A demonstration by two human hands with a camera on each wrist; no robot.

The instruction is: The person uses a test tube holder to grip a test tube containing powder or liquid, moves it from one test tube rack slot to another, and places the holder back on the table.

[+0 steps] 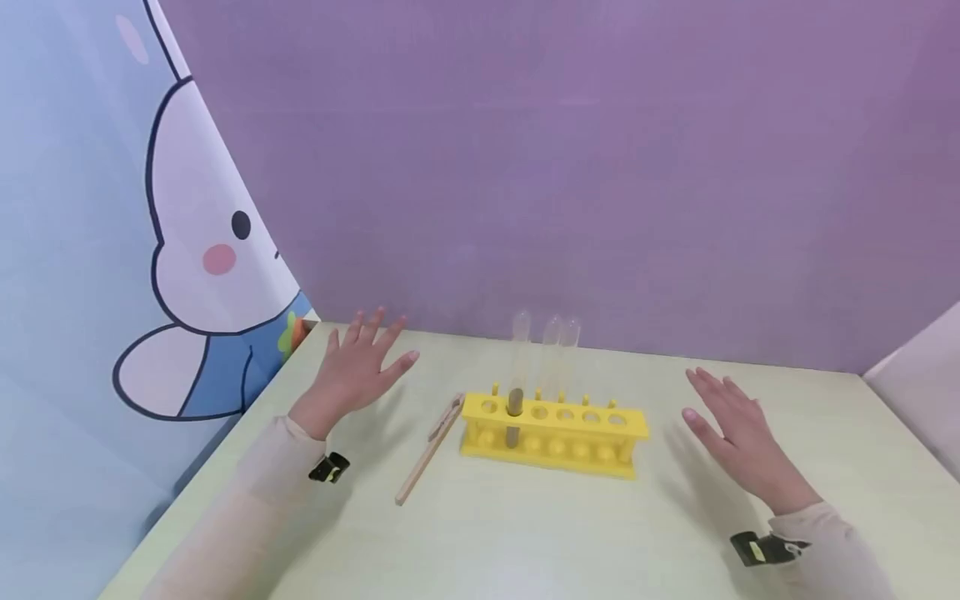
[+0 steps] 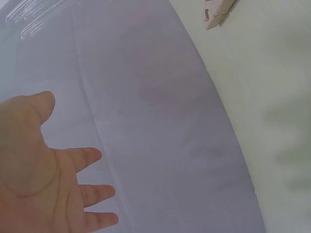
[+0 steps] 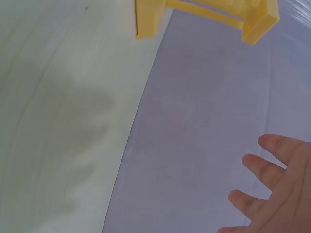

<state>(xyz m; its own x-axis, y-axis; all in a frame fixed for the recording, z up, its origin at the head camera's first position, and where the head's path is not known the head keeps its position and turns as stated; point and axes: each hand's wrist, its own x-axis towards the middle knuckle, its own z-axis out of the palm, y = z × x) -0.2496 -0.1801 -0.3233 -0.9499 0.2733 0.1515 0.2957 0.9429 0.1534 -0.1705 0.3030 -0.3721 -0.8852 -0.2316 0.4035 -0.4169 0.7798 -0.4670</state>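
A yellow test tube rack [image 1: 558,467] stands on the table. Three clear test tubes [image 1: 522,342] rise bottom-up along its rear row of pegs. One front hole holds a grey-brown cylinder [image 1: 515,401]; its exact kind is unclear. Left of the rack lies a wooden test tube clamp [image 1: 429,457], its head close to the rack's end. My left hand [image 1: 352,367], fingers spread and holding nothing, hovers to the left of the clamp. Over on the rack's right, my right hand [image 1: 742,442] is also empty, fingers extended. Both wrist views show bare palms; the right one catches the rack's end.
The pale table [image 1: 480,550] meets a purple backdrop [image 1: 562,167] at its far edge. On the left hangs a blue panel with a cartoon figure [image 1: 217,208]. Each wrist wears a black strap [image 1: 328,467].
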